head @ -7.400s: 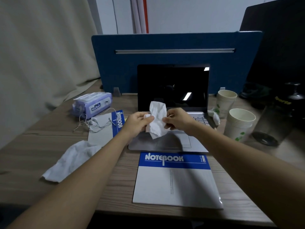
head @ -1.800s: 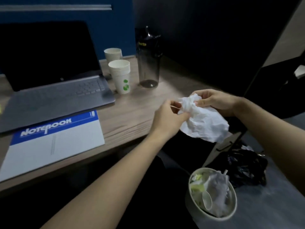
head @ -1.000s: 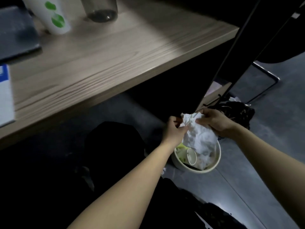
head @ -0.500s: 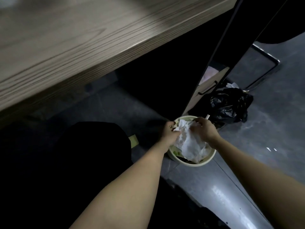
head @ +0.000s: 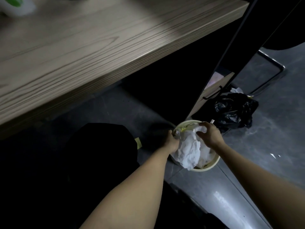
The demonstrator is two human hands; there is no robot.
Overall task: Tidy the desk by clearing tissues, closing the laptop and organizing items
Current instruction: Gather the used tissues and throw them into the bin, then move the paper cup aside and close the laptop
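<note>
Both hands reach below the wooden desk [head: 99, 47] to a round, cream-coloured bin [head: 212, 164] on the grey floor. The left hand [head: 172, 140] pinches one edge of a crumpled white tissue [head: 188, 151], and the right hand [head: 208, 133] has its fingers closed on the top, with the tissue over the bin's rubbish. A black plastic bag [head: 234, 109] lies just beyond the bin.

Both arms stretched down; left hand [head: 172, 140] fingers pinched shut, right hand [head: 209, 135] fingers curled loose.
</note>
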